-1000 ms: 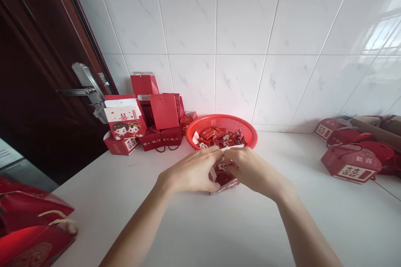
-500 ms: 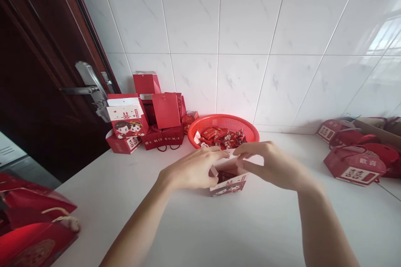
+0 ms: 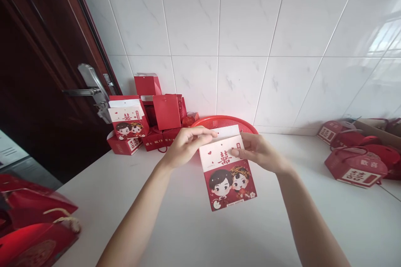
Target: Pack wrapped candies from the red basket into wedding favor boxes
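A red and white paper candy box (image 3: 230, 183), printed with a cartoon couple and a red double-happiness character, hangs tilted in front of me with its top flap up. My right hand (image 3: 263, 150) grips its upper right edge, thumb on the front and fingers behind. At the upper left corner, my left hand (image 3: 188, 144) is closed, its thumb and fingers together against the flap. What is inside the box is hidden. Right behind it, a red plastic basket (image 3: 230, 120) stands against the wall, mostly covered by the box and hands.
Several red gift boxes (image 3: 167, 112) are stacked at the back left near a dark door (image 3: 40, 50). More red boxes (image 3: 355, 167) stand at the right. Red bags (image 3: 34, 233) lie at the near left. The white tabletop (image 3: 188, 238) meets a tiled wall (image 3: 244, 83).
The candy box has been lifted off the table and tipped so its printed front faces me. Both hands have shifted to its upper edges, and the basket's candies are now hidden.
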